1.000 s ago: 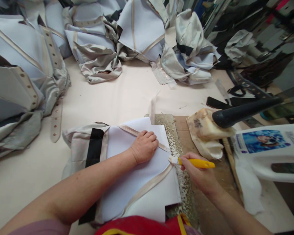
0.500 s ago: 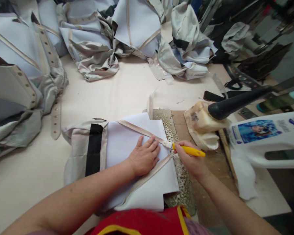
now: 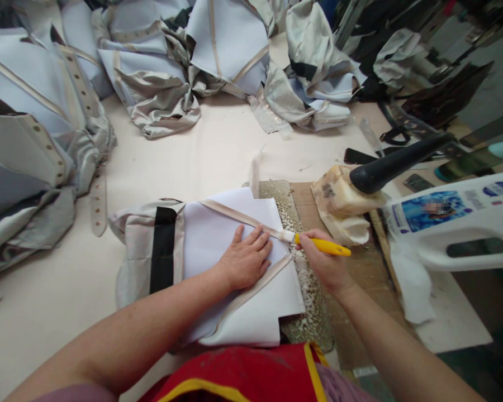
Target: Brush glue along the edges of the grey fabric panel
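A white bag piece (image 3: pixel 209 234) with beige seam tape and a grey fabric part with a black band (image 3: pixel 163 245) lies in front of me. My left hand (image 3: pixel 247 258) rests flat on its white panel, fingers apart. In my right hand (image 3: pixel 321 259) is a small brush with a yellow handle (image 3: pixel 329 247), gripped near its head. The brush's pale head touches the end of the upper tape strip (image 3: pixel 243 216), close to the panel's right edge. Beneath that edge lies a glue-crusted board (image 3: pixel 314 304).
Several similar bag pieces (image 3: pixel 230 44) are heaped along the back and left (image 3: pixel 20 72). To the right stand a yellowed, glue-smeared container (image 3: pixel 339 192) with a black handle (image 3: pixel 398 162) over it, and a white plastic jug (image 3: pixel 478 223). Cardboard (image 3: pixel 352 335) lies below them.
The brush has moved slightly along the end of the upper tape, its handle now a little more level. My left hand stays in place on the panel. The whole view has shifted slightly.
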### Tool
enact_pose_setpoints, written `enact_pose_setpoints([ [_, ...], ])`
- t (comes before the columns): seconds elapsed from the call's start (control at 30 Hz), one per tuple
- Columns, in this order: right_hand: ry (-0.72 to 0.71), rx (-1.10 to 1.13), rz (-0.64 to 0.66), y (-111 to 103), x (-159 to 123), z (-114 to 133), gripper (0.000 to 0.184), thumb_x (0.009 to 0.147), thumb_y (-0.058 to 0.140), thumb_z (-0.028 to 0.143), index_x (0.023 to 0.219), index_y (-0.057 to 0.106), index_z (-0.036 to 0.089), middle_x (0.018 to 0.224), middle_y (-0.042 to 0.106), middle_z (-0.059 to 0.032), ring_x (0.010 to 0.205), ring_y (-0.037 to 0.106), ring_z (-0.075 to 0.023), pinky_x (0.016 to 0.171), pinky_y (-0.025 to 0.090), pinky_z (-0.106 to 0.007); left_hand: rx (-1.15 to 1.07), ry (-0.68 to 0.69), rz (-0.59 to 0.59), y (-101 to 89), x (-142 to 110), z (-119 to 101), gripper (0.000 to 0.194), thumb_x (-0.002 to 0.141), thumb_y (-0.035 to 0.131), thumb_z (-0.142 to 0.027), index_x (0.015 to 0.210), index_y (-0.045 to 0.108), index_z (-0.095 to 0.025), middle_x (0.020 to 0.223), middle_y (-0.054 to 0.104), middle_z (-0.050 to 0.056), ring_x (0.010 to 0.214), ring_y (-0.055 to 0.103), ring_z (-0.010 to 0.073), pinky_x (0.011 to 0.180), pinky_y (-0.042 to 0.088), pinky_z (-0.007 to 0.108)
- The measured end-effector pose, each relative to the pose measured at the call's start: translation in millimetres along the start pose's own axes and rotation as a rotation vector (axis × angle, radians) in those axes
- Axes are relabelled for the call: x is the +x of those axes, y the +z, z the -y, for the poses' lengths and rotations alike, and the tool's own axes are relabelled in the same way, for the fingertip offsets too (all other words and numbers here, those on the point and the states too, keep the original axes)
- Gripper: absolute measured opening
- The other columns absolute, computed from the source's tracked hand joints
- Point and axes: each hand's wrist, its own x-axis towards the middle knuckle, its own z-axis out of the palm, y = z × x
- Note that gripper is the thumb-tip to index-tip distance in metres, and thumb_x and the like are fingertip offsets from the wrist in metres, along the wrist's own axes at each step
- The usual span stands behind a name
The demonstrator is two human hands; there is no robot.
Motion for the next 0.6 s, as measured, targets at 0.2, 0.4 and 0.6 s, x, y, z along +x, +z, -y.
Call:
enact_pose_setpoints([
  [0.2,0.142,-0.026,0.11,-5,-29,-8,0.024,0.081,0.048,0.035,0.063,0.055,0.02,0.057,0.056,0.0015,0.058,0.053,-0.0155,0.059,0.04,-0.027,-0.021,-0.001,0.012,0.6,0,2,0.04,0.088,0.04,-0.037,0.124,0.05,-0.021,0.138,0.043,0.007,0.134,0.022,0.0253,0.107,0.009,0.056],
  [0.4,0.154,0.001,0.032,-22,-47,-1,0.024,0.082,0.049,0.037,0.067,0.057,0.02,0.063,0.059,-0.0001,0.064,0.055,-0.0166,0.063,0.041,-0.027,-0.09,-0.073,0.04,-14.2,1,-9,0.038,0.087,0.043,-0.038,0.121,0.051,-0.024,0.139,0.041,0.007,0.134,0.022,0.0287,0.105,0.01,0.059],
  [0.6,0.15,-0.041,0.092,-12,-49,-9,0.028,0.084,0.046,0.038,0.065,0.055,0.02,0.06,0.057,0.0007,0.061,0.054,-0.016,0.061,0.04,-0.027,-0.178,0.137,0.218,-17.7,-21,-34,0.034,0.086,0.047,-0.039,0.114,0.054,-0.023,0.131,0.049,0.007,0.124,0.037,0.0274,0.103,0.02,0.057],
])
